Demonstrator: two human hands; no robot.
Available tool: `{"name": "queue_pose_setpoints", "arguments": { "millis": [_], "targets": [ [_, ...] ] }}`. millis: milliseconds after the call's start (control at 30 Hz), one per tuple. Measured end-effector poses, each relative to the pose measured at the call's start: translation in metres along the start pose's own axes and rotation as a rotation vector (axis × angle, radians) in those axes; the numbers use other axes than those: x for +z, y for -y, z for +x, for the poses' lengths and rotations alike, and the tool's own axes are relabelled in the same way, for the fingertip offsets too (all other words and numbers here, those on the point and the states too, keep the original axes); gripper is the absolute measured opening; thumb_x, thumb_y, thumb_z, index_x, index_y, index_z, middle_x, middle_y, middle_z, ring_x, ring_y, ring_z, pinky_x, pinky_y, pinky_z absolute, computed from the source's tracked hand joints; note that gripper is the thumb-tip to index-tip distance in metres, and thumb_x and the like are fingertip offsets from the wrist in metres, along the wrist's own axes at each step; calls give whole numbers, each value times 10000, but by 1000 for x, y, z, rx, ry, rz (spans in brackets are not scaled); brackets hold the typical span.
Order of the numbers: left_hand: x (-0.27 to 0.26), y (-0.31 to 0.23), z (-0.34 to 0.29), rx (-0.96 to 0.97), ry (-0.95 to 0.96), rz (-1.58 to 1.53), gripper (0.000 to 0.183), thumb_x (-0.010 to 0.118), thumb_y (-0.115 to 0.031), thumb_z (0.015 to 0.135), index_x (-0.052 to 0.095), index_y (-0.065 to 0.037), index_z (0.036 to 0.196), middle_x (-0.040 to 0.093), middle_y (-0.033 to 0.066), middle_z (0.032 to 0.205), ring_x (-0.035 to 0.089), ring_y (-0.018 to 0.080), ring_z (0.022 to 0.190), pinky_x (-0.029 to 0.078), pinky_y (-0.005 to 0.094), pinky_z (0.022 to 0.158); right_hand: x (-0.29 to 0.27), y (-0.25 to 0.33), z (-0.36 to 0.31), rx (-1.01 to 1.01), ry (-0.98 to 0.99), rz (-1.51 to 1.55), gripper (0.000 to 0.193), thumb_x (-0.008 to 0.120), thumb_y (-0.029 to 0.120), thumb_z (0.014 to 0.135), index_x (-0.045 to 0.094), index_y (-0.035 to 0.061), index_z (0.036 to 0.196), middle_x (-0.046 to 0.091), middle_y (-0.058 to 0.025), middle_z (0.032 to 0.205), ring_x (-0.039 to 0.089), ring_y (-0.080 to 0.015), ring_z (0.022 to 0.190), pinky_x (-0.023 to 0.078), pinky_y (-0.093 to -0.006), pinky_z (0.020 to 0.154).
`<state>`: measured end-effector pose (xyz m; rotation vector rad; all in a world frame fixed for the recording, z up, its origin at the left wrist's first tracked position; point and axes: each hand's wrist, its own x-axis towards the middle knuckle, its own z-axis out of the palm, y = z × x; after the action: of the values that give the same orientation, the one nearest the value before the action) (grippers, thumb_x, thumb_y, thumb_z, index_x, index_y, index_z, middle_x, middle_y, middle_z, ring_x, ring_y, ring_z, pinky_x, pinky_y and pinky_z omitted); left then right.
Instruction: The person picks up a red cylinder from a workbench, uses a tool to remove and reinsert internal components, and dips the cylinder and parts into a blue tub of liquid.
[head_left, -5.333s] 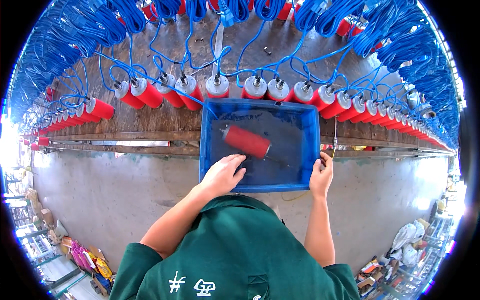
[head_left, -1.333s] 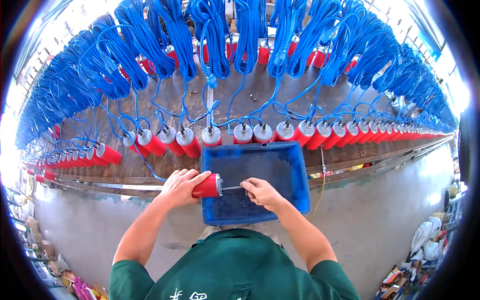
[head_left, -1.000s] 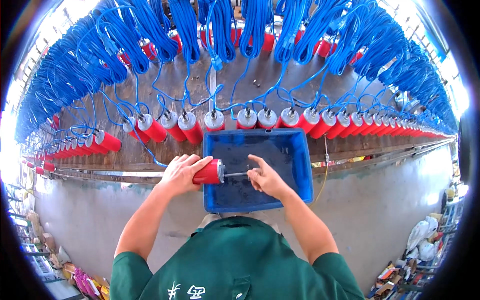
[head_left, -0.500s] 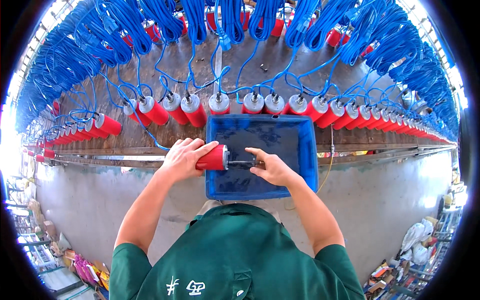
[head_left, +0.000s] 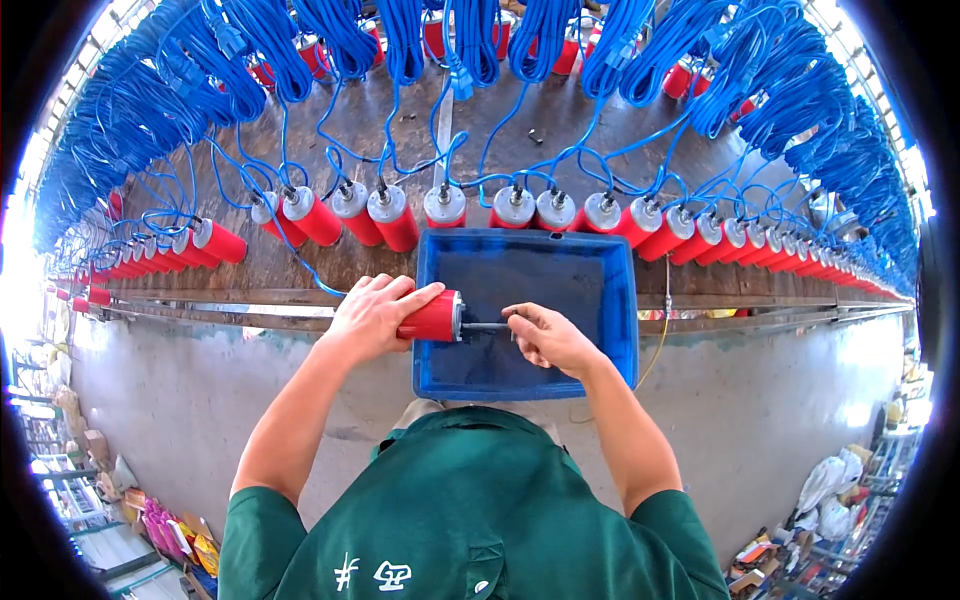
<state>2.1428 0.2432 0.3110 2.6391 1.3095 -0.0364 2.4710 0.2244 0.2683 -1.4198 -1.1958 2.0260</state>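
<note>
My left hand [head_left: 370, 316] is wrapped round a red cylinder [head_left: 432, 317] with a grey metal end face, held on its side over the left part of a blue plastic bin [head_left: 424, 370]. A blue cord [head_left: 310, 272] runs from the table toward the cylinder's far end, which my left hand covers. From the grey face a thin metal rod [head_left: 482, 326] sticks out to the right. My right hand [head_left: 550, 338] pinches the outer end of this rod above the bin, its fingers curled; they partly hide what is at the tip.
A brown table [head_left: 330, 265] carries a long row of similar red cylinders [head_left: 396, 218] standing with grey caps up. Bundled blue cords [head_left: 475, 40] hang above it. A yellow hose [head_left: 655, 350] drops beside the bin. Bags and boxes [head_left: 835, 480] lie at the right edge.
My right hand's fingers, spread around the rod's end before, are now closed in a pinch there. My left hand still holds the cylinder. The whole view has shifted slightly.
</note>
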Motion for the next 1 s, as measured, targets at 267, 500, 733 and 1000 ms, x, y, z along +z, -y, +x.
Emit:
{"name": "queue_pose_setpoints", "arguments": {
  "millis": [267,500,733,1000],
  "targets": [
    [0,0,2,-34,28,-38,1028,921,-274,650,468,-291,1573,617,50,1265,604,285,1191,468,454,1032,-3,-2,-1,-220,73,-219,508,654,72,1007,539,121,1500,647,-47,934,605,-154,748,513,-324,675],
    [0,-1,1,-25,10,-30,1030,923,-276,649,469,-294,1574,617,47,1254,608,283,1171,472,453,1027,17,14,9,-416,-141,-1335,272,674,100,921,662,56,1189,662,-190,1118,678,-383,1094,563,-473,953],
    [-1,-4,1,-9,-3,16,1009,914,-291,665,473,-325,1571,620,39,1241,610,277,1160,483,445,1016,17,27,43,-318,166,-1159,304,578,276,1039,711,4,1057,724,-228,1109,678,-392,1092,541,-489,944],
    [2,-3,1,14,-30,47,999,909,-305,673,473,-330,1571,621,36,1238,613,275,1152,487,442,1011,24,31,44,-382,79,-1159,252,700,225,984,720,-13,1065,730,-235,1115,686,-400,1090,536,-491,948]
  ]
}}
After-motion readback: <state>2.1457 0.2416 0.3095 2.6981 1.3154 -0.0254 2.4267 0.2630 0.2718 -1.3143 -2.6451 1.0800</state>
